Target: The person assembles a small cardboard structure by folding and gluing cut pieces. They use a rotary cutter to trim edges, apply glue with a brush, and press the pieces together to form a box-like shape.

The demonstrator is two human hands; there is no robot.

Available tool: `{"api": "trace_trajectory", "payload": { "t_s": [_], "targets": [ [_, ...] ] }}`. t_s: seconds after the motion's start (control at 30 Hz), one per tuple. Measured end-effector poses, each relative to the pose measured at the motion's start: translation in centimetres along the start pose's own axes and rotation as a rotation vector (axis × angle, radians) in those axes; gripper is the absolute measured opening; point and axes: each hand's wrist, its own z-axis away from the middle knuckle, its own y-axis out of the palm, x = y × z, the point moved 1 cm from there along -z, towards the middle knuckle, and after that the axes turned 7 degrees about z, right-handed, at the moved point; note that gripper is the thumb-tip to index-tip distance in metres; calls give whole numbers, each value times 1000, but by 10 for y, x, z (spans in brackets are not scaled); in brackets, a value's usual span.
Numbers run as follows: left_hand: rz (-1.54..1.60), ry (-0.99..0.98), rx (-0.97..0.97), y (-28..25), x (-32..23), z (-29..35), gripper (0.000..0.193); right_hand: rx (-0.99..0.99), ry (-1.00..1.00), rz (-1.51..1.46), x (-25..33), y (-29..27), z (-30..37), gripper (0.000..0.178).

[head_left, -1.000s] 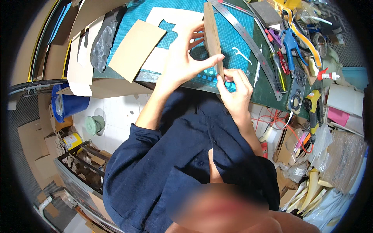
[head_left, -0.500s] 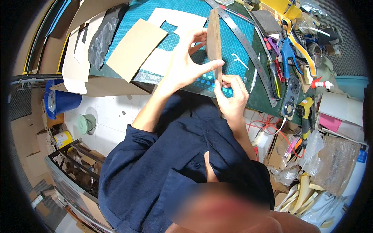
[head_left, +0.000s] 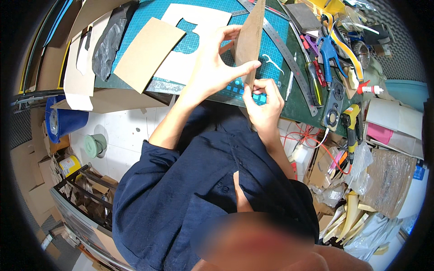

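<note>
A brown board (head_left: pixel 247 43) stands nearly on edge above the teal cutting mat (head_left: pixel 131 38), its broad face turned partly left. My left hand (head_left: pixel 214 67) grips it from the left, with the thumb against its near edge and the fingers behind. At its lower end, my right hand (head_left: pixel 266 104) pinches the board between thumb and fingers. Left of my hands, a tan sheet (head_left: pixel 149 54) overlaps a white sheet with a cut-out (head_left: pixel 210 16). To the right of the board lie a small white hook-shaped piece (head_left: pixel 274 65) and a long steel ruler (head_left: pixel 289 58).
A blue air gun (head_left: pixel 329 54), a screwdriver (head_left: pixel 313 81) and other tools crowd the bench's right side. A yellow-and-black power tool (head_left: pixel 350 119) hangs by the right edge. Crumpled black plastic (head_left: pixel 112 43) lies left. A blue bucket (head_left: pixel 68 119) stands on the floor.
The board has turned and leans to the right at its top, showing more of its broad face. Both hands keep hold of it. The whole view has shifted slightly.
</note>
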Motion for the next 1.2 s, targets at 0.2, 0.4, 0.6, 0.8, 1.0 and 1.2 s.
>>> {"api": "trace_trajectory", "payload": {
  "t_s": [0.2, 0.4, 0.6, 0.8, 1.0, 1.2],
  "targets": [
    [-9, -1, -7, 0, 3, 4, 80, -17, -2, 8, 0, 2, 1, 17],
    [84, -83, -8, 4, 6, 6, 80, -22, -7, -5, 1, -2, -1, 16],
    [147, -119, -26, 9, 1, 4, 76, -2, 30, 0, 3, -8, -4, 17],
    [119, -72, 28, 8, 3, 4, 75, 9, 20, 28, 1, -7, -6, 17],
    [60, -84, -2, 6, -2, 3, 77, -40, 39, -50, 4, -5, -7, 18],
    [362, -114, 57, -20, -7, -4, 47, 266, 291, -624, 12, -12, -21, 18]
  ]
}}
